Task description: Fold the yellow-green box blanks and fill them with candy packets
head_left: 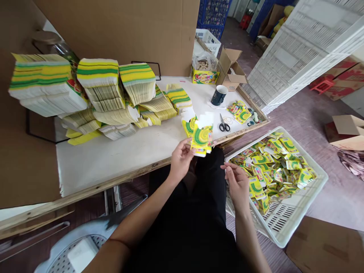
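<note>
In my left hand [182,159] a small yellow-and-green cardboard carton [201,136] is gripped by its lower end, thumb in front. It looks flat, with a white flap at its top, and its edges are slightly blurred. Part of another printed carton [189,127] shows behind it at the table edge. My right hand [237,184] is by the near left rim of the white plastic crate [303,212], its fingers loosely bent and the thumb a little apart, with nothing visible in it. Many small yellow-green packets [273,163] lie heaped inside the crate.
Stacks of flat cartons [98,89] line the table [119,159] at left. Scissors [224,124], a dark mug [219,95], several packets [239,111] and a box of small beige pieces [205,74] lie farther right. Tall white crates [301,49] stand behind, a cardboard box [327,246] at lower right.
</note>
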### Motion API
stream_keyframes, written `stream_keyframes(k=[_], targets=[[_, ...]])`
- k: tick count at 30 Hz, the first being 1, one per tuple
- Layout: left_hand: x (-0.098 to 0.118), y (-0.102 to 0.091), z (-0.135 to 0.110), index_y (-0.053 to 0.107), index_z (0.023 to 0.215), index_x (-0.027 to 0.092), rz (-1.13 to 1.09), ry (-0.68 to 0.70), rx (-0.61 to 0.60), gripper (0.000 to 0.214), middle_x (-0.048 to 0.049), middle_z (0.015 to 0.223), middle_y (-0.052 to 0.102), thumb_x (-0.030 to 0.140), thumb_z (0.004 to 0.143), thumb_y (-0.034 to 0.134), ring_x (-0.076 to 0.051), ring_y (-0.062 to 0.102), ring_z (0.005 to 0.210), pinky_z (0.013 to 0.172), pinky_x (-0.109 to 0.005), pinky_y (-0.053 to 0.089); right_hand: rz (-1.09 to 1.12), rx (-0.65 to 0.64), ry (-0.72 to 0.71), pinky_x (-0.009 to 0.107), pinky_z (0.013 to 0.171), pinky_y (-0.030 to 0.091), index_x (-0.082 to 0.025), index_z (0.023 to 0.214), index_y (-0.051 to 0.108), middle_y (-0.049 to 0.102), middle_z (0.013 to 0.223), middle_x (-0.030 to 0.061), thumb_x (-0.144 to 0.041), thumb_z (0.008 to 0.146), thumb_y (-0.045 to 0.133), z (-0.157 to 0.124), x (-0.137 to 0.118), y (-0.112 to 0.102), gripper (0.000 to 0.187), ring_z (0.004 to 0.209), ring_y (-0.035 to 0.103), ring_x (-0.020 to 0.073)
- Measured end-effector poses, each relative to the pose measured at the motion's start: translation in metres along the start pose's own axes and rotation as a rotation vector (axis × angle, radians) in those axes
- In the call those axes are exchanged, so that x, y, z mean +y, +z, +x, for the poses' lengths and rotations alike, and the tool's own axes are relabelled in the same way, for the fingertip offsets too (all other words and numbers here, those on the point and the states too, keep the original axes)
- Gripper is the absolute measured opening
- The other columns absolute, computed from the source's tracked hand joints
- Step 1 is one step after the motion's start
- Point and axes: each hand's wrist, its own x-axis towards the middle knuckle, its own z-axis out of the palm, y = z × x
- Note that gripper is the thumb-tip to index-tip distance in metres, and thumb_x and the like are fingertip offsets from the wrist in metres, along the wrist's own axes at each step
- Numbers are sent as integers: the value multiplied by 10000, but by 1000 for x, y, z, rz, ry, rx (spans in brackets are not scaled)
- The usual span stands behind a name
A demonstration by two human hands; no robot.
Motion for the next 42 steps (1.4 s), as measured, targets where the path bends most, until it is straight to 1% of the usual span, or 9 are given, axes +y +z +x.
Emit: stream_keyframes(k=[6, 9, 13, 17, 21, 26, 32, 38, 42], targets=[[1, 12, -46, 677, 1180, 171, 168, -42, -347, 390, -62, 992, 674, 416, 877, 700, -127, 598, 865, 825, -249, 489, 248, 59, 103, 239, 559, 431, -157, 1124, 597, 708, 950, 91, -500, 832, 750, -1, 0, 16, 476, 676, 573, 132], [0, 7, -40, 668, 1233, 184, 49, -80, -448, 466, -98, 1133, 692, 454, 857, 719, -175, 629, 1008, 913, -277, 497, 353, -19, 137, 259, 600, 477, -187, 1123, 546, 717, 912, 74, -475, 794, 797, -5, -1, 15, 505, 720, 629, 164], [-1, 1, -26, 632, 1319, 239, -271, -245, -622, 570, -117, 1321, 660, 552, 846, 693, -254, 635, 1185, 1002, -349, 513, 429, -217, 176, 257, 600, 495, -208, 1053, 525, 699, 766, 22, -447, 813, 794, -13, -5, 17, 433, 599, 593, 132], [2, 1, -27, 640, 1325, 226, -390, -369, -718, 634, -141, 1434, 592, 599, 816, 696, -300, 615, 1256, 1029, -379, 524, 486, -289, 212, 262, 641, 515, -213, 1045, 548, 714, 825, 29, -431, 838, 778, -19, -7, 24, 379, 634, 629, 134], [4, 1, -31, 665, 1297, 207, -384, -341, -698, 606, -153, 1435, 590, 583, 823, 693, -316, 617, 1261, 1028, -385, 533, 506, -300, 231, 265, 662, 519, -220, 1045, 575, 721, 858, 33, -416, 840, 780, -19, -6, 28, 350, 698, 664, 152], [0, -1, -31, 681, 1268, 214, -349, -321, -623, 541, -153, 1352, 651, 549, 844, 687, -319, 641, 1222, 1030, -413, 532, 330, -190, 137, 295, 802, 531, -198, 1044, 677, 713, 978, 73, -455, 857, 755, -17, -1, 27, 328, 886, 661, 175], [-8, 5, -34, 696, 1196, 172, -281, -300, -513, 496, -150, 1203, 719, 528, 852, 695, -268, 691, 1091, 949, -354, 546, 207, -214, 118, 343, 829, 524, -192, 1092, 702, 640, 794, 36, -474, 832, 773, -16, 6, 24, 391, 794, 603, 177], [-9, 13, -39, 690, 1057, 126, -120, -287, -304, 526, -74, 917, 748, 599, 826, 690, -145, 640, 717, 681, -255, 513, 241, -181, 143, 318, 732, 530, -174, 959, 679, 681, 840, 59, -488, 830, 766, -18, 8, 30, 350, 769, 625, 182], [-9, 13, -39, 655, 1111, 135, 17, -222, -309, 517, -76, 977, 736, 592, 870, 631, -160, 656, 800, 738, -268, 526, 195, -118, 114, 294, 654, 499, -179, 871, 627, 648, 778, 43, -482, 860, 736, -18, 7, 31, 322, 694, 582, 161]])
